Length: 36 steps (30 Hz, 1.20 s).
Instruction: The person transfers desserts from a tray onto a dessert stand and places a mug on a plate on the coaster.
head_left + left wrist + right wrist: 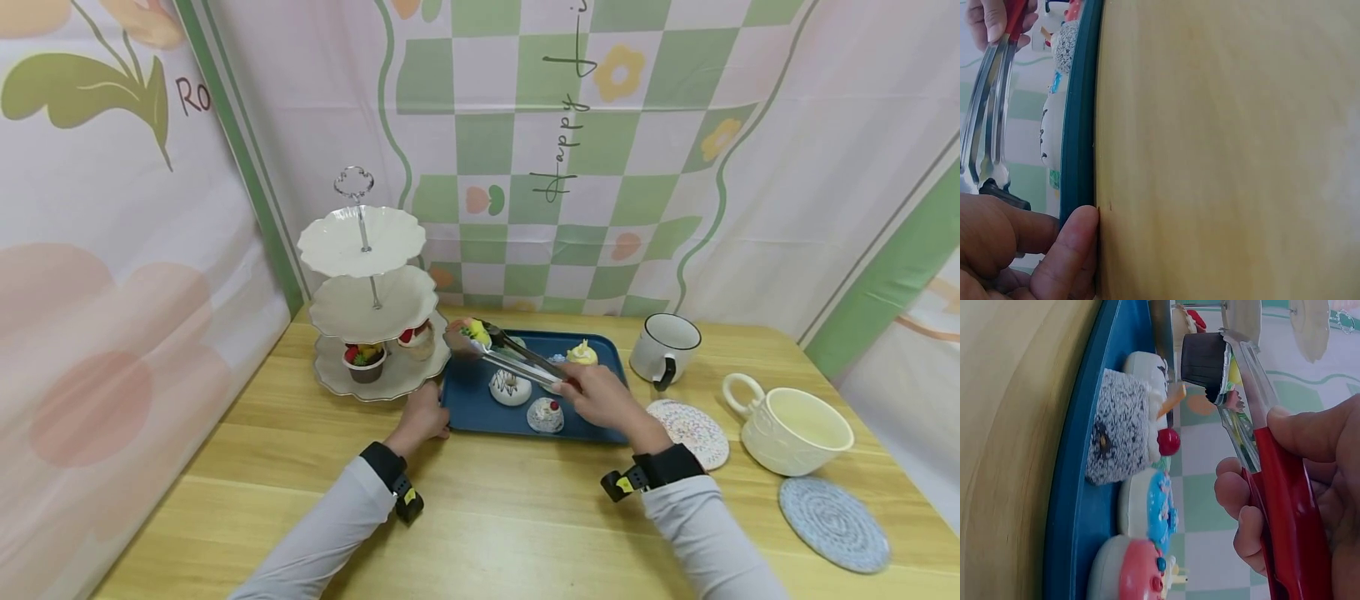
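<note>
My right hand (600, 395) grips metal tongs with red handles (1291, 512). Between the tongs' tips is a fruit-topped cupcake in a dark cup (1202, 359), held above the left part of the blue tray (472, 421). At the tray's near left corner, my left hand (423, 412) pinches the rim between thumb and finger, as the left wrist view shows. On the tray lie a white doughnut with dark lines (510, 388), a speckled cake with a cherry (545, 415) and a yellow-topped pastry (582, 353); the tongs partly hide others.
Left of the tray stands a three-tier white stand (362, 242), with a fruit cupcake (365, 363) and another cake (417, 340) on its bottom tier. To the right are a white mug (666, 343), a cream cup (797, 430), a speckled coaster (692, 432) and a grey-blue coaster (834, 523).
</note>
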Tool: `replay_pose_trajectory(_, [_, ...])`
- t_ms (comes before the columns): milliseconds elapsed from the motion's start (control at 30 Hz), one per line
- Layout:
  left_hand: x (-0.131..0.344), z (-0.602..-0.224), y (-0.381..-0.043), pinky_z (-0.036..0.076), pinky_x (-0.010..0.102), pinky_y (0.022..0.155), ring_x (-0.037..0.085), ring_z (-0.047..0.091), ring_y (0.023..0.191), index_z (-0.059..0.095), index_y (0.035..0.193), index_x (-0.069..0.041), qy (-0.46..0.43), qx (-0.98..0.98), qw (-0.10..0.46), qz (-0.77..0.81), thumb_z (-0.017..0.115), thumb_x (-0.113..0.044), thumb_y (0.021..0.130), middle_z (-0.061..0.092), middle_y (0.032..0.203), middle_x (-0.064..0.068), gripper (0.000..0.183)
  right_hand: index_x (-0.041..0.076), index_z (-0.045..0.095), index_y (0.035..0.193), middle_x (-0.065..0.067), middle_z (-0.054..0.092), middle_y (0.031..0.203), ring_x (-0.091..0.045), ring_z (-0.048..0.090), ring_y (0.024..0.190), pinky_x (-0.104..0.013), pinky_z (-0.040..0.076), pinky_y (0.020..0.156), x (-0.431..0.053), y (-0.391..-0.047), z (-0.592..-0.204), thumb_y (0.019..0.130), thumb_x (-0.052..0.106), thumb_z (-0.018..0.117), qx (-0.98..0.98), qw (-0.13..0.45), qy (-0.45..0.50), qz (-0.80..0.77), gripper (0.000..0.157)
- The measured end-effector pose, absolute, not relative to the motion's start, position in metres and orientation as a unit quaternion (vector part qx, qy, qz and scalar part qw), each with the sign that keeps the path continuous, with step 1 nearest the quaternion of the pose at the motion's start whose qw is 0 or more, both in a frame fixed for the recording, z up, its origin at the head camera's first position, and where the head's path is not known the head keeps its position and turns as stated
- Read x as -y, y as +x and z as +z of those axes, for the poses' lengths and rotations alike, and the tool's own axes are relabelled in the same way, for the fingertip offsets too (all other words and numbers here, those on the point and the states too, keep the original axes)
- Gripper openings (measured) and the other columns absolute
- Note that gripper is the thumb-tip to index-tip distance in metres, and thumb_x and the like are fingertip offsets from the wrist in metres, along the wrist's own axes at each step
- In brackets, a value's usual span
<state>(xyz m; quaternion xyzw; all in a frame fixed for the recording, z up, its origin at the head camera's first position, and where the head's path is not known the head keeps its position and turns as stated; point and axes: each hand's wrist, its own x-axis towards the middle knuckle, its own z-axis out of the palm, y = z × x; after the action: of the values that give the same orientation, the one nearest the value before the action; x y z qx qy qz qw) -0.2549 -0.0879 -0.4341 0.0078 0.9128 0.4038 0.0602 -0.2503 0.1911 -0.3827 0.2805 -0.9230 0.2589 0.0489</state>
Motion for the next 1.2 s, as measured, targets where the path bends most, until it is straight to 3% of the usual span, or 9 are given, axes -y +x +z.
replay_pose_trajectory(167, [0.088, -0.432, -0.254, 0.050, 0.025, 0.043, 0.015, 0.060, 0.045, 0.033, 0.063, -0.011, 0.007, -0.912, 0.058, 0.407, 0.052, 0.010, 0.078, 0.052, 0.057, 0.009, 0.033, -0.005, 0.056, 0.122, 0.006, 0.042, 0.057, -0.008, 0.035, 0.046, -0.024, 0.029, 0.044, -0.182, -0.251, -0.382, 0.094, 0.014, 0.056, 0.916, 0.043, 0.297, 0.266, 0.034])
replay_pose_trajectory(300, [0.088, -0.432, -0.254, 0.050, 0.026, 0.044, 0.016, 0.060, 0.046, 0.055, 0.083, 0.006, 0.005, -0.912, 0.059, 0.407, 0.053, 0.009, 0.079, 0.058, 0.073, 0.014, 0.006, -0.004, 0.056, 0.120, 0.007, 0.049, 0.060, -0.006, 0.040, 0.046, -0.024, 0.032, 0.043, -0.173, -0.253, -0.380, 0.094, 0.014, 0.056, 0.909, 0.043, 0.319, 0.266, 0.032])
replay_pose_trajectory(400, [0.088, -0.433, -0.254, 0.050, 0.026, 0.045, 0.016, 0.061, 0.046, 0.055, 0.111, 0.013, 0.005, -0.913, 0.057, 0.405, 0.053, 0.009, 0.079, 0.060, 0.090, 0.019, 0.033, -0.005, 0.056, 0.120, 0.006, 0.046, 0.059, -0.005, 0.039, 0.047, -0.024, 0.031, 0.043, -0.167, -0.254, -0.380, 0.093, 0.012, 0.057, 0.905, 0.043, 0.336, 0.258, 0.032])
replay_pose_trajectory(467, [0.088, -0.433, -0.254, 0.050, 0.026, 0.045, 0.015, 0.061, 0.047, 0.053, 0.115, 0.013, 0.003, -0.912, 0.059, 0.406, 0.053, 0.008, 0.079, 0.060, 0.099, 0.023, 0.036, -0.006, 0.056, 0.119, 0.007, 0.042, 0.059, -0.005, 0.037, 0.047, -0.023, 0.030, 0.043, -0.163, -0.255, -0.380, 0.093, 0.012, 0.057, 0.904, 0.048, 0.346, 0.248, 0.032])
replay_pose_trajectory(600, [0.088, -0.433, -0.253, 0.051, 0.026, 0.044, 0.015, 0.060, 0.047, 0.052, 0.118, 0.013, -0.007, -0.908, 0.063, 0.415, 0.052, 0.008, 0.081, 0.058, 0.107, 0.025, 0.038, -0.005, 0.059, 0.115, 0.007, 0.039, 0.058, -0.005, 0.033, 0.047, -0.022, 0.027, 0.043, -0.154, -0.256, -0.381, 0.092, 0.012, 0.059, 0.900, 0.063, 0.364, 0.233, 0.030])
replay_pose_trajectory(833, [0.087, -0.433, -0.252, 0.050, 0.026, 0.044, 0.015, 0.060, 0.047, 0.055, 0.110, 0.011, -0.005, -0.908, 0.065, 0.414, 0.051, 0.008, 0.082, 0.059, 0.087, 0.018, 0.028, -0.005, 0.059, 0.116, 0.008, 0.033, 0.054, -0.005, 0.028, 0.044, -0.022, 0.022, 0.044, -0.143, -0.258, -0.382, 0.092, 0.015, 0.060, 0.898, 0.070, 0.375, 0.219, 0.031])
replay_pose_trajectory(1200, [0.088, -0.433, -0.253, 0.050, 0.027, 0.045, 0.015, 0.060, 0.047, 0.053, 0.107, 0.010, -0.011, -0.904, 0.064, 0.424, 0.052, 0.008, 0.083, 0.057, 0.087, 0.019, 0.024, -0.006, 0.056, 0.120, 0.007, 0.033, 0.054, -0.005, 0.029, 0.044, -0.022, 0.024, 0.044, -0.132, -0.264, -0.379, 0.093, 0.016, 0.057, 0.902, 0.048, 0.378, 0.202, 0.034])
